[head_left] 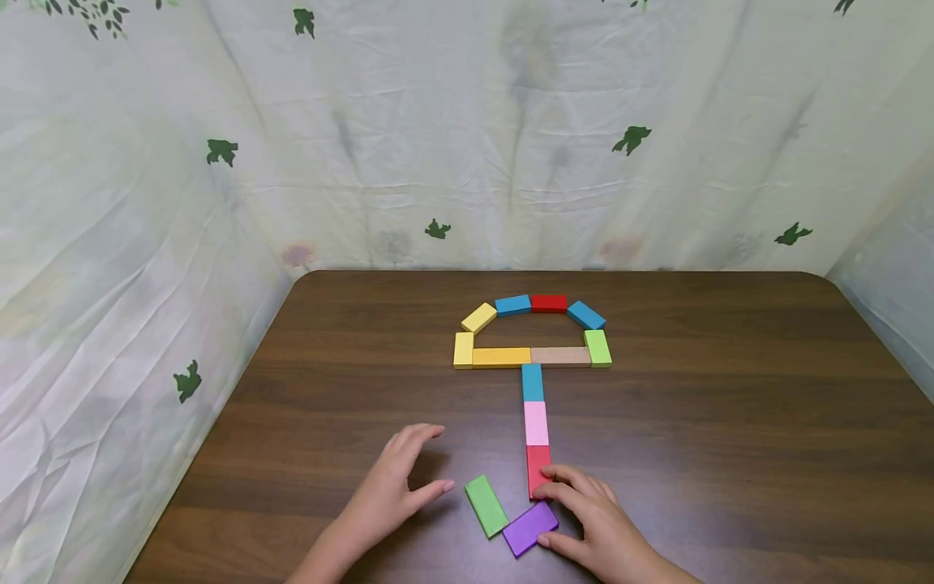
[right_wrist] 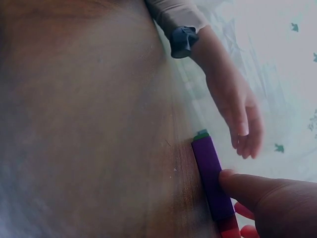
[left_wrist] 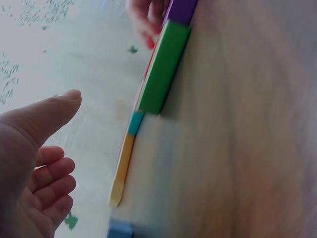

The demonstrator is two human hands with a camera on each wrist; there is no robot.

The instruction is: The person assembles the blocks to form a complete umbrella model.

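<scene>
A purple block (head_left: 531,529) lies slanted on the table, one corner at the end of a green block (head_left: 486,506). My right hand (head_left: 601,523) pinches the purple block, thumb on its near edge. The index fingertip is by its far edge, at the lower end of a red block (head_left: 537,470); another fingertip touches that red block's right side. In the right wrist view, the thumb presses the side of the purple block (right_wrist: 210,173). My left hand (head_left: 390,487) hovers left of the green block, fingers spread and holding nothing.
Above the red block, a pink block (head_left: 536,423) and a teal block (head_left: 533,382) continue a straight column. It meets a yellow-orange block (head_left: 502,358) and a tan block (head_left: 560,357), the base of a dome outline of several coloured blocks. A pale leaf-print cloth (head_left: 467,138) hangs behind the table.
</scene>
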